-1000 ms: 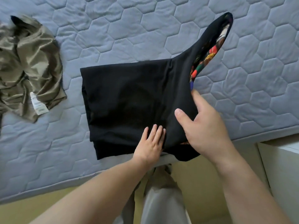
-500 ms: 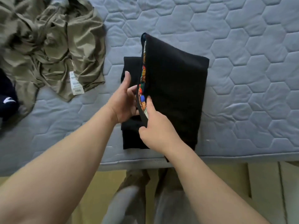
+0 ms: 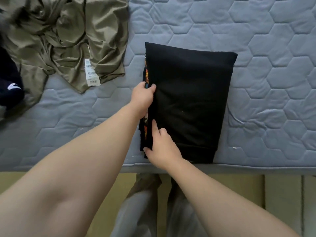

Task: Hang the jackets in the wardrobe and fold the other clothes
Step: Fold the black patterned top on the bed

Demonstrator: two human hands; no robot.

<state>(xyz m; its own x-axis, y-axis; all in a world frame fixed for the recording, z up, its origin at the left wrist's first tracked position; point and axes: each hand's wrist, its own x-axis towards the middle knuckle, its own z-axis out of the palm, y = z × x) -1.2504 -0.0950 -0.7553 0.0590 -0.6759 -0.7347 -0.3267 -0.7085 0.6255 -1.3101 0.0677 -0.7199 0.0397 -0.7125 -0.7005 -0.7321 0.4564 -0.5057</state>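
Black shirt (image 3: 188,100) now folded flat (print peeking); left grip (image 3: 142,97), right grip (image 3: 162,147) pinch it.

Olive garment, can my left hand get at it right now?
Probably yes: only bare mattress lies between the left hand and the olive garment, though it must first release the black garment.

The folded garment (image 3: 191,100) lies on the bed (image 3: 256,31), its near end reaching the bed's near edge. Both grips hold its left side, the left grip (image 3: 142,98) farther back and the right grip (image 3: 162,151) at its near left corner. A crumpled garment (image 3: 68,40) lies well apart, far back and to the left, with a tag (image 3: 92,72) on its near part. Another garment (image 3: 10,82) lies left of that, partly out of view.
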